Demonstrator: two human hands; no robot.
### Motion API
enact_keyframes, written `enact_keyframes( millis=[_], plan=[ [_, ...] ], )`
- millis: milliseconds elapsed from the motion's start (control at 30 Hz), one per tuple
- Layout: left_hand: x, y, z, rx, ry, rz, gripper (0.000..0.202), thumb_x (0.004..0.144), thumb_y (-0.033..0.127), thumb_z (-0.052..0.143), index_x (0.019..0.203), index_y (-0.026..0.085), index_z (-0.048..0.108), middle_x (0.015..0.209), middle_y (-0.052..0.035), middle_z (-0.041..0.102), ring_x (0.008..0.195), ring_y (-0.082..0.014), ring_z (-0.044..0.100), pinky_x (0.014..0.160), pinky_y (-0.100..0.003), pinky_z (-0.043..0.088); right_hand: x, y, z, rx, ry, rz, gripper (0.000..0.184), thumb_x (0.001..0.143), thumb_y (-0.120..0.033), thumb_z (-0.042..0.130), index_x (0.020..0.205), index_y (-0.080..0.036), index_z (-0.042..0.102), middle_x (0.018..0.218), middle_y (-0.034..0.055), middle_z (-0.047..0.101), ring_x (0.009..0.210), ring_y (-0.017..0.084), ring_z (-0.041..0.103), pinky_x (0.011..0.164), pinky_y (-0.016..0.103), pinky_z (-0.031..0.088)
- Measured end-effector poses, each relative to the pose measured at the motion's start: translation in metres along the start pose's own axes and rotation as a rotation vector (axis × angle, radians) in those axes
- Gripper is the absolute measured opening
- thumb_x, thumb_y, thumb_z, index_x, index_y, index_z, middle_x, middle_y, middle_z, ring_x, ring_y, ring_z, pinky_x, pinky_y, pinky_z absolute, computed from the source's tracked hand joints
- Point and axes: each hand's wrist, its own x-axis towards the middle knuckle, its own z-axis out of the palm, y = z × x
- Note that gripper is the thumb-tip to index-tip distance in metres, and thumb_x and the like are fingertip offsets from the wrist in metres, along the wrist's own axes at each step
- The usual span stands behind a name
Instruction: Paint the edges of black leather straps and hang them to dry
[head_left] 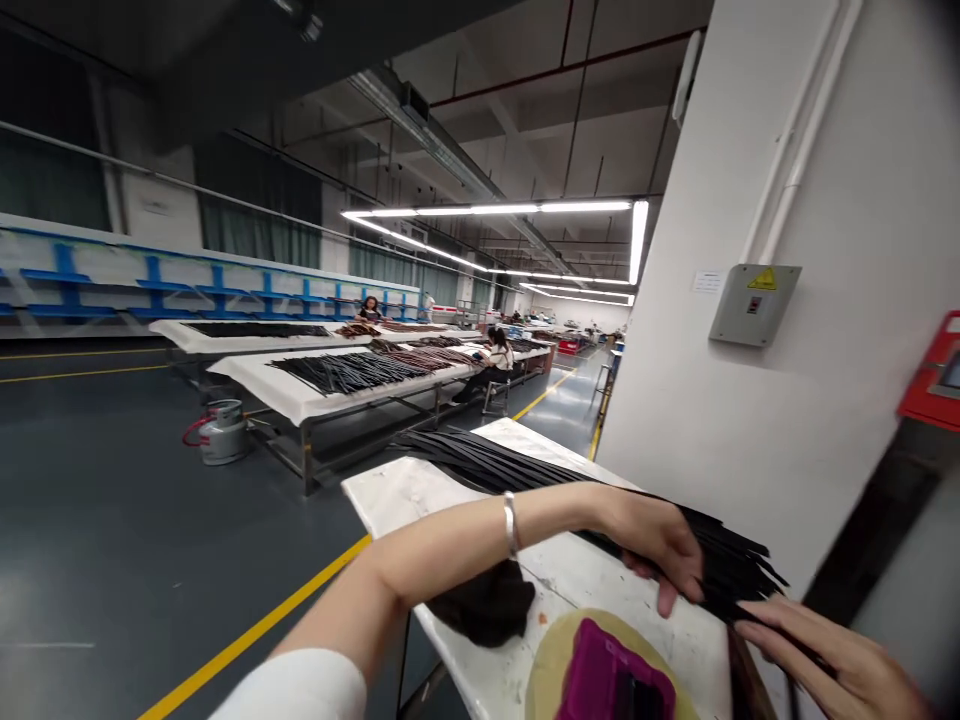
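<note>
Head view, tilted, looking across a work table. The left hand (652, 545) lay near the middle of a white-topped table (420, 500), its fingers curled down over a bundle of black strips (720, 560). Whether they pinched the strips could not be told, as the fingertips were partly hidden. A metal bangle (511, 523) circled the left wrist, and a white sleeve (292, 690) showed at the near edge of the view. The right hand (832, 660), at the near right, had its fingers extended and slightly spread, just beside the strip ends, with no pinch visible. The bundle lay across the table, running from its far end to past the right edge, beneath the left hand. A crumpled dark cloth (484, 605) hung at the table's near left edge, and a tan round mat (555, 670) bearing a magenta pad (611, 680) lay at the near end. Farther left stood a long white-covered table (300, 405) holding more black strips, with a seated worker (496, 360) beside it and a gas cylinder (223, 432) on the floor.
</note>
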Motion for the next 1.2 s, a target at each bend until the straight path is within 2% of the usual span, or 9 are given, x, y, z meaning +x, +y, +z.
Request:
enact_keyframes(
  millis=[100, 133, 233, 333, 467, 567, 733, 900, 1200],
  plan=[
    [-0.027, -0.022, 0.013, -0.168, 0.163, -0.001, 0.024, 0.073, 0.035, 0.079, 0.076, 0.013, 0.068, 0.069, -0.0040, 0.071, 0.050, -0.0107, 0.053, 0.047, -0.024, 0.050, -0.011, -0.030, -0.018, 0.083, -0.305, 0.201, 0.040, 0.096, -0.055, 0.048, 0.086, -0.023, 0.068, 0.079, 0.0041, 0.066, 0.074, 0.020, 0.063, 0.064, 0.026, 0.049],
    [-0.037, -0.030, 0.017, -0.198, 0.170, 0.007, 0.028, 0.074, 0.040, 0.078, 0.077, 0.013, 0.068, 0.070, -0.0041, 0.071, 0.051, -0.0112, 0.054, 0.050, -0.025, 0.053, -0.013, -0.041, -0.020, 0.124, -0.378, 0.258, 0.043, 0.098, -0.056, 0.044, 0.083, -0.021, 0.065, 0.070, 0.0018, 0.061, 0.063, 0.016, 0.058, 0.056, 0.026, 0.044],
    [-0.057, -0.049, 0.032, -0.285, 0.201, 0.017, 0.038, 0.076, 0.050, 0.075, 0.077, 0.013, 0.066, 0.071, -0.0055, 0.071, 0.051, -0.0113, 0.056, 0.050, -0.026, 0.055, -0.017, -0.073, -0.012, 0.262, -0.487, 0.343, 0.045, 0.100, -0.055, 0.039, 0.079, -0.020, 0.057, 0.064, -0.0024, 0.055, 0.052, 0.011, 0.049, 0.051, 0.024, 0.036],
    [-0.060, -0.057, 0.052, -0.379, 0.252, 0.009, 0.041, 0.075, 0.052, 0.076, 0.081, 0.013, 0.063, 0.071, -0.0055, 0.071, 0.050, -0.0110, 0.056, 0.049, -0.023, 0.051, -0.016, -0.094, 0.009, 0.294, -0.465, 0.316, 0.040, 0.102, -0.050, 0.039, 0.080, -0.020, 0.054, 0.068, -0.0033, 0.058, 0.055, 0.011, 0.051, 0.058, 0.025, 0.039],
    [-0.056, -0.064, 0.073, -0.404, 0.300, -0.011, 0.038, 0.078, 0.051, 0.073, 0.083, 0.015, 0.061, 0.064, -0.0017, 0.066, 0.051, -0.0118, 0.056, 0.051, -0.023, 0.047, -0.020, -0.105, 0.027, 0.170, -0.426, 0.267, 0.039, 0.104, -0.043, 0.035, 0.075, -0.021, 0.049, 0.064, -0.0042, 0.053, 0.060, 0.012, 0.049, 0.061, 0.026, 0.035],
    [-0.054, -0.073, 0.083, -0.240, 0.444, 0.002, 0.028, 0.083, 0.042, 0.069, 0.084, 0.014, 0.066, 0.071, -0.0019, 0.066, 0.065, -0.0134, 0.059, 0.061, -0.024, 0.046, -0.027, -0.106, 0.032, 0.106, -0.424, 0.259, 0.039, 0.104, -0.041, 0.034, 0.073, -0.022, 0.045, 0.066, -0.0043, 0.051, 0.062, 0.013, 0.049, 0.061, 0.027, 0.033],
    [-0.054, -0.081, 0.099, 0.065, 0.654, -0.014, 0.015, 0.084, 0.030, 0.067, 0.087, 0.016, 0.072, 0.088, -0.0041, 0.067, 0.084, -0.0183, 0.058, 0.071, -0.025, 0.043, -0.040, -0.101, 0.039, 0.018, -0.385, 0.216, 0.034, 0.105, -0.036, 0.033, 0.079, -0.023, 0.052, 0.066, -0.0039, 0.054, 0.061, 0.014, 0.053, 0.061, 0.027, 0.034],
    [-0.056, -0.080, 0.112, 0.269, 0.696, 0.045, 0.016, 0.094, 0.030, 0.057, 0.087, 0.019, 0.067, 0.090, -0.0045, 0.064, 0.096, -0.0224, 0.050, 0.083, -0.031, 0.042, -0.049, -0.094, 0.051, -0.133, -0.320, 0.103, 0.031, 0.105, -0.032, 0.034, 0.087, -0.023, 0.058, 0.069, -0.0014, 0.061, 0.060, 0.015, 0.057, 0.058, 0.027, 0.036],
    [-0.054, -0.089, 0.126, 0.497, 0.745, 0.078, 0.017, 0.099, 0.024, 0.050, 0.084, 0.019, 0.056, 0.092, -0.0055, 0.059, 0.094, -0.0226, 0.043, 0.081, -0.035, 0.037, -0.054, -0.090, 0.063, -0.251, -0.261, 0.012, 0.032, 0.106, -0.030, 0.033, 0.097, -0.022, 0.063, 0.078, 0.0021, 0.069, 0.066, 0.017, 0.066, 0.055, 0.026, 0.037]
  ],
)
